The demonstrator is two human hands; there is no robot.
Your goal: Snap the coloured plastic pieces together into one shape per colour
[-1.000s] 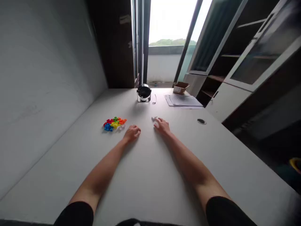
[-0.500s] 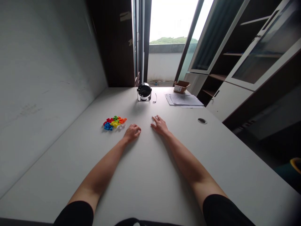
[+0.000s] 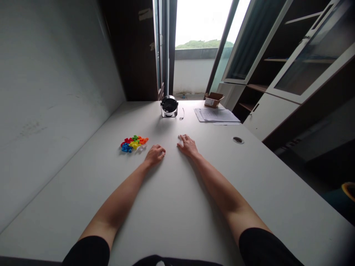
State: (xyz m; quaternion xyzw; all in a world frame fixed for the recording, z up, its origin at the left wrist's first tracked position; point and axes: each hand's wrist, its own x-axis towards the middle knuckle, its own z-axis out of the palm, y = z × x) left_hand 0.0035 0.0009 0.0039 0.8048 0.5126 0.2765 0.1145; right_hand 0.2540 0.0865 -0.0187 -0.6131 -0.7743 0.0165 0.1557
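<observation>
Well, leftmost on the white counter (image 3: 69,192) lies a small heap of coloured plastic pieces (image 3: 134,143), red, blue, yellow, green and orange, probably interlocking toy shapes, though they're too small to tell for sure. Just to their right, the left hand (image 3: 155,155) rests on the counter, loosely curled and holding nothing, near the heap but not touching it. Farther back stands a round black-and-chrome desk fan (image 3: 169,106), with a thin dark cable (image 3: 182,114) looped beside it. The right hand (image 3: 188,145) lies palm down with its fingers slightly spread, also empty, and nearest to that cable. Beyond it sits an open cardboard box (image 3: 213,99) with a white label too small to read, and in front of that a stack of printed papers (image 3: 217,115), its text unreadable too. Farther right, a round cable grommet (image 3: 237,140) is set into the counter, beside a cabinet with glass doors (image 3: 280,85).
</observation>
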